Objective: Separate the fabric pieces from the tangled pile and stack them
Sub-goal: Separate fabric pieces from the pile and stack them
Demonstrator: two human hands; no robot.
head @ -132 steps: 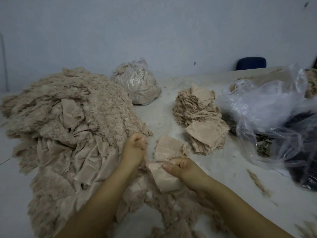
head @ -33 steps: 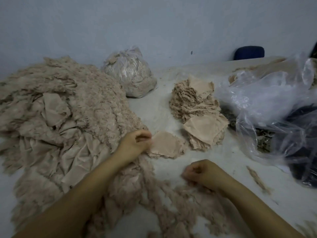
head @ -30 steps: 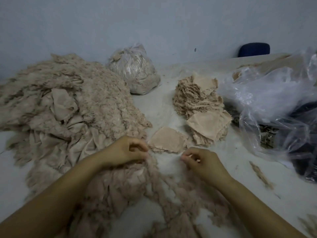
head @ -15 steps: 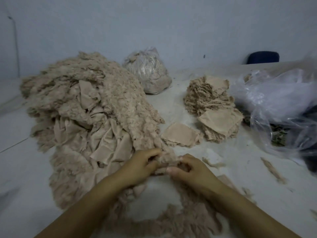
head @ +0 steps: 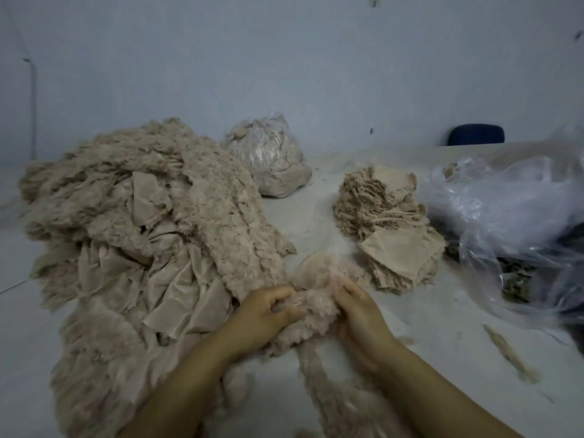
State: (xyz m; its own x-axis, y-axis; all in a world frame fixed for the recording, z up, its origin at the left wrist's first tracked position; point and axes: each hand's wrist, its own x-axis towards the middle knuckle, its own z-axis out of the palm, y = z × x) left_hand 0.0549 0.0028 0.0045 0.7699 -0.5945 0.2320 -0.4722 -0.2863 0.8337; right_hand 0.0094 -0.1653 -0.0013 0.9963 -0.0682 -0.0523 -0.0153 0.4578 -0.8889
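Observation:
A big tangled pile of beige frayed fabric (head: pixel 132 235) fills the left of the table and trails toward me. My left hand (head: pixel 265 314) and my right hand (head: pixel 357 311) both grip a fuzzy clump of fabric (head: pixel 313 308) between them at the pile's near right edge. Just behind the clump lies a small flat fabric piece (head: pixel 316 267). A stack of separated pieces (head: pixel 392 229) stands further right, topped by a flat square.
A tied clear bag of beige scraps (head: pixel 268 159) sits at the back. Crumpled clear plastic bags (head: pixel 518 222) with dark contents crowd the right side. Loose frayed strips (head: pixel 508 352) lie on the white table at the near right. A blue chair back (head: pixel 477 134) shows beyond the table.
Both hands have come together and taken hold of a thicker clump of frayed fabric, lifting it slightly in front of the small flat piece. The camera view shifted a little.

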